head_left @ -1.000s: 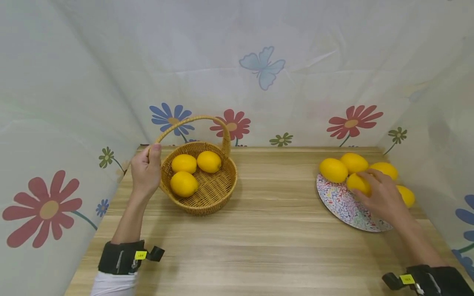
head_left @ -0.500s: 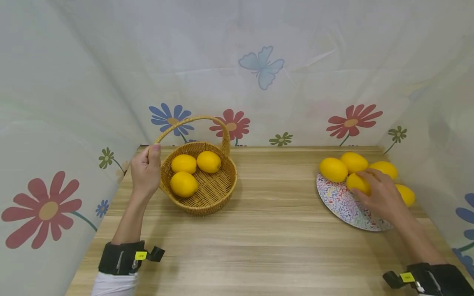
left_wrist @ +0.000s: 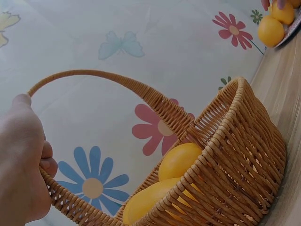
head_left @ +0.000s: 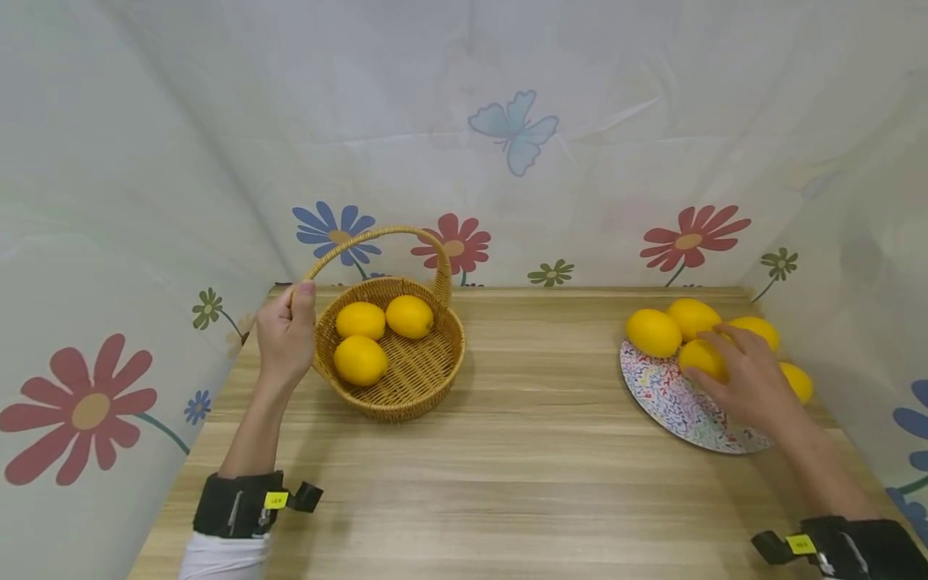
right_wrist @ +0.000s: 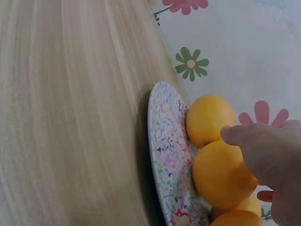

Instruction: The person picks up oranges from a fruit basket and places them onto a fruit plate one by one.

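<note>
A round, golden-brown woven wicker basket with a tall arched handle is standing on the pale wood-grain table, and three plump yellow lemons are lying inside it, towards its left and back. At the basket's left side, the left hand is gripping the handle, its fingers closing fully round the wicker.

Well to the right of the basket, a flat round plate with a multicoloured speckled pattern is bearing a cluster of lemons. The right hand is reaching over it from the side farther from the basket, its thumb and fingers curving partly closed round one smooth oval yellow lemon; how firmly they are pinching, I cannot tell. Four other lemons are crowding close about that one.

The likeliest trouble is a slip: the smooth rind could be sliding out if the fingertips are catching only its upper part. Lifting sideways could be nudging a neighbour off the plate's edge, and a tug on the handle could be tipping the basket, rolling its lemons together.
</note>
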`<act>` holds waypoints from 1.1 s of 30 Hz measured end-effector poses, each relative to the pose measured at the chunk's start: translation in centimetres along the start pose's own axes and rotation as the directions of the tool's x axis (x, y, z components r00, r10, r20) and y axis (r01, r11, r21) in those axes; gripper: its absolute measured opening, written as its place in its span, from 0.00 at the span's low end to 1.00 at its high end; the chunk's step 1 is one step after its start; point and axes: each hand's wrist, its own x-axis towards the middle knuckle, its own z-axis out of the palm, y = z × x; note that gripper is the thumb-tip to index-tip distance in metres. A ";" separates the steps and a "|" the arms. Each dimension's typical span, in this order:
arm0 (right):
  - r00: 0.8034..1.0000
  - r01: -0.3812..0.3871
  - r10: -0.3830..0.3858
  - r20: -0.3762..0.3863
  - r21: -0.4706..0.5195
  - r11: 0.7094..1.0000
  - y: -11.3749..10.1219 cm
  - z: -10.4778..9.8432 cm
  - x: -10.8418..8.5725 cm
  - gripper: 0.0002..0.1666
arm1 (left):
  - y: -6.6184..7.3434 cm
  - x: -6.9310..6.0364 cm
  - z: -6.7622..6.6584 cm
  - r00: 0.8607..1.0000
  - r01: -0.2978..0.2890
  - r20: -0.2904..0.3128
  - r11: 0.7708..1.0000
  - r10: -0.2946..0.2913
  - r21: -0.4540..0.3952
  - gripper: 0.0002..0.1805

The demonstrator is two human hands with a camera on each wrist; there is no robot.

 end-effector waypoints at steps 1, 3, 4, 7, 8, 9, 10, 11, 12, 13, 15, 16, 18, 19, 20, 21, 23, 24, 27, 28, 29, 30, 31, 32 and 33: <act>1.000 -0.001 0.001 0.000 0.000 1.000 -0.1 -0.2 0.1 0.44 | 0.0 0.0 0.0 1.000 0.000 -0.001 1.000 0.000 0.001 0.34; 1.000 0.007 -0.007 -0.005 0.007 1.000 -0.6 -0.6 0.3 0.45 | -0.1 0.0 0.0 1.000 -0.001 -0.001 1.000 0.001 0.000 0.34; 1.000 0.011 -0.011 -0.005 0.007 1.000 -0.8 -0.9 0.3 0.47 | -0.1 0.0 0.0 1.000 -0.001 0.000 1.000 0.001 0.000 0.34; 1.000 0.020 -0.020 0.005 0.008 1.000 -1.7 -1.8 0.5 0.52 | -0.3 0.0 0.0 1.000 -0.006 0.001 1.000 0.006 0.002 0.34; 1.000 0.024 -0.024 0.012 0.011 1.000 -2.0 -2.1 0.6 0.53 | -0.3 0.0 0.0 1.000 -0.008 0.001 1.000 0.008 0.001 0.34; 0.999 0.029 -0.029 0.016 0.010 1.000 -2.3 -2.4 0.6 0.55 | -0.3 0.0 0.0 1.000 -0.009 0.001 1.000 0.009 0.002 0.34; 0.999 0.032 -0.032 0.021 0.004 0.999 -2.5 -2.6 0.6 0.56 | -0.3 0.0 0.0 1.000 -0.011 0.001 1.000 0.011 0.001 0.34; 0.999 0.039 -0.039 0.024 0.003 0.999 -2.8 -2.8 0.7 0.57 | -0.2 0.0 0.0 1.000 -0.013 0.001 1.000 0.013 -0.001 0.34; 0.999 0.045 -0.045 0.026 -0.001 0.999 -2.9 -2.9 0.7 0.58 | -0.2 0.0 0.0 1.000 -0.014 0.001 1.000 0.014 -0.002 0.34; 0.998 0.050 -0.050 0.028 -0.005 0.999 -3.1 -3.1 0.7 0.59 | -0.2 0.0 0.0 1.000 -0.014 0.001 1.000 0.014 -0.005 0.33; 0.998 0.057 -0.056 0.033 -0.011 0.998 -3.4 -3.3 0.7 0.59 | -0.1 -0.1 0.0 1.000 -0.014 0.002 1.000 0.014 -0.008 0.33; 0.998 0.057 -0.057 0.036 -0.011 0.998 -3.6 -3.3 0.7 0.59 | -0.1 -0.1 0.0 1.000 -0.014 0.002 1.000 0.014 -0.009 0.33; 0.997 0.059 -0.058 0.042 -0.007 0.998 -3.8 -3.5 0.6 0.59 | -0.2 0.0 0.0 1.000 -0.015 0.002 1.000 0.015 -0.009 0.33; 0.997 0.061 -0.061 0.042 -0.003 0.998 -4.0 -3.5 0.7 0.58 | -0.2 0.0 0.0 1.000 -0.016 0.003 1.000 0.016 -0.009 0.33; 0.997 0.063 -0.063 0.043 -0.001 0.998 -4.1 -3.6 0.7 0.58 | -0.3 0.0 0.0 1.000 -0.017 0.003 1.000 0.017 -0.008 0.33; 0.997 0.067 -0.067 0.044 0.001 0.998 -4.2 -3.6 0.7 0.58 | -0.3 0.0 0.0 1.000 -0.017 0.003 1.000 0.017 -0.007 0.33; 0.996 0.081 -0.081 0.038 0.009 0.997 -4.5 -3.6 0.8 0.57 | -0.4 0.0 0.1 1.000 -0.016 0.004 1.000 0.016 -0.006 0.34; 0.996 0.085 -0.086 0.035 0.011 0.996 -4.7 -3.6 0.8 0.56 | -0.5 0.0 0.1 1.000 -0.015 0.005 1.000 0.015 -0.006 0.34; 0.994 0.095 -0.096 0.044 0.025 0.995 -5.3 -3.6 1.1 0.56 | -0.5 0.0 0.1 1.000 -0.010 0.006 1.000 0.010 -0.007 0.34; 0.994 0.099 -0.100 0.048 0.035 0.995 -5.6 -3.5 1.2 0.55 | -0.5 0.0 0.1 1.000 -0.010 0.008 1.000 0.011 -0.008 0.34; 0.993 0.102 -0.105 0.055 0.042 0.994 -6.0 -3.5 1.3 0.55 | -0.5 0.0 0.1 1.000 -0.011 0.009 1.000 0.011 -0.009 0.34; 0.992 0.105 -0.108 0.064 0.047 0.993 -6.4 -3.4 1.4 0.55 | -0.5 0.0 0.1 1.000 -0.010 0.008 1.000 0.010 -0.009 0.34; 0.990 0.119 -0.122 0.069 0.049 0.992 -6.8 -3.3 1.6 0.55 | -0.4 -0.1 0.1 1.000 -0.011 0.009 1.000 0.011 -0.011 0.34; 0.988 0.133 -0.137 0.072 0.055 0.990 -7.3 -3.1 1.7 0.54 | -0.4 -0.1 0.1 1.000 -0.011 0.008 1.000 0.011 -0.013 0.34; 0.985 0.150 -0.154 0.073 0.059 0.987 -7.9 -3.0 1.9 0.54 | -0.3 -0.1 0.1 1.000 -0.012 0.008 1.000 0.012 -0.015 0.34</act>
